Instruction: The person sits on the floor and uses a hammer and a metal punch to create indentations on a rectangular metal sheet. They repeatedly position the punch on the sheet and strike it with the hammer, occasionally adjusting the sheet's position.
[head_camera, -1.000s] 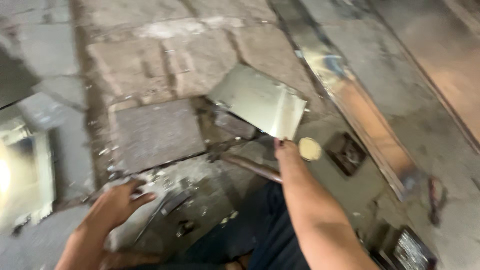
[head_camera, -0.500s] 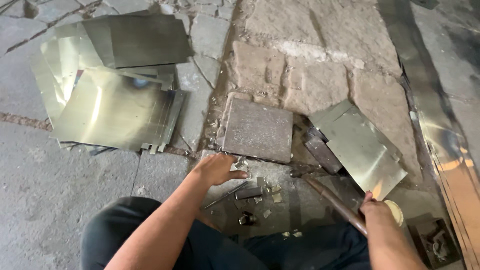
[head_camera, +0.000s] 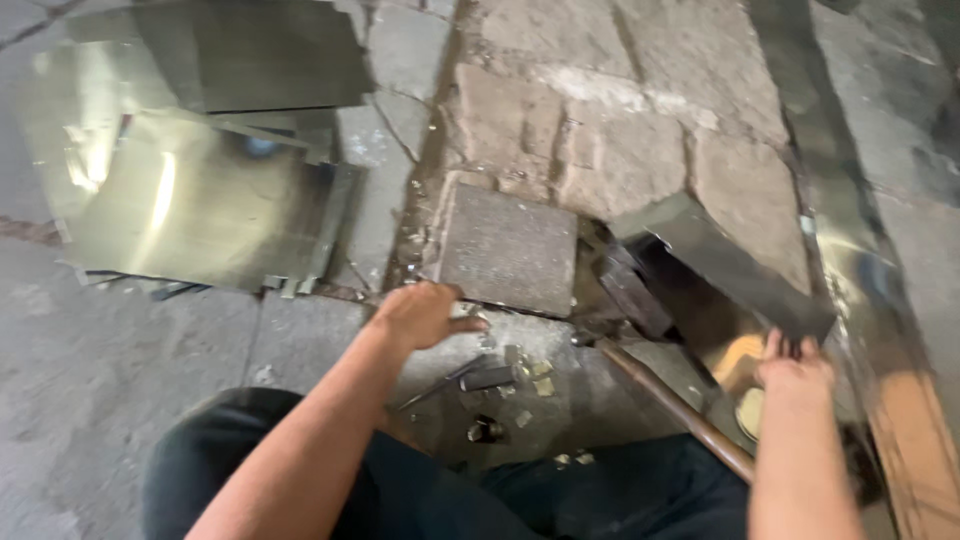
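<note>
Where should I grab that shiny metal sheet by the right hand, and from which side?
Take the metal sheet by its near edge, where the right hand already rests, coming from the person's side. It lies tilted over the hammer with that edge free, while its far edge sits against the stone paving. The left hand is by the square stone block, probably too far away to help.

Stone floor (head_camera: 620, 150): steel sheets (head_camera: 190, 190) stacked left, square slab (head_camera: 508, 248) centre, scraps (head_camera: 520, 375) near it, long strip (head_camera: 850, 240) right.
</note>
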